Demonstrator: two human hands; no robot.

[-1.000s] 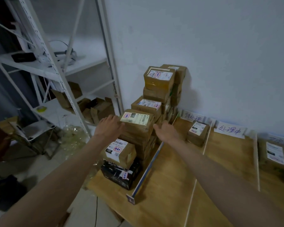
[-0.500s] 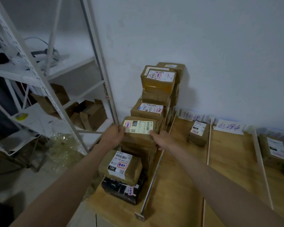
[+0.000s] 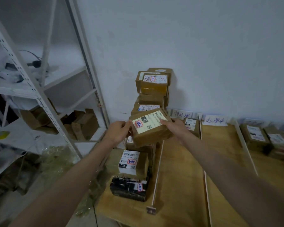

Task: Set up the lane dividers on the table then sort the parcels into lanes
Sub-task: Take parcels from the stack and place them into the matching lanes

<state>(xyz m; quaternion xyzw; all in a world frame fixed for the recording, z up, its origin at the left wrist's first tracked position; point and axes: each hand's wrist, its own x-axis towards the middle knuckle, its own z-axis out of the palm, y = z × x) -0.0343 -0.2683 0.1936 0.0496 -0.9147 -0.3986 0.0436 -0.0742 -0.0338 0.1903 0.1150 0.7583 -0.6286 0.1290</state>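
Note:
A brown cardboard parcel [image 3: 150, 126] with a white label hangs tilted above the stack, gripped on its left side by my left hand [image 3: 117, 131] and on its right side by my right hand [image 3: 174, 128]. Below and behind it stands a tall stack of parcels [image 3: 152, 86] against the wall at the wooden table's [image 3: 179, 177] left end. Thin lane dividers [image 3: 157, 174] [image 3: 206, 185] [image 3: 246, 148] run front to back across the table. One small parcel [image 3: 191, 126] sits in the first lane. More parcels [image 3: 256, 136] lie in a lane at the right.
Handwritten paper signs [image 3: 181, 114] [image 3: 214, 120] lean on the wall at the lanes' far ends. A white metal shelf rack [image 3: 44, 99] with cardboard boxes stands left of the table. Crumpled clear plastic [image 3: 56, 159] lies on the floor beside the table's edge.
Both hands closed on the sides of the top front parcel and lifted it off the stack, tilting it. The camera view shifted right and slightly down.

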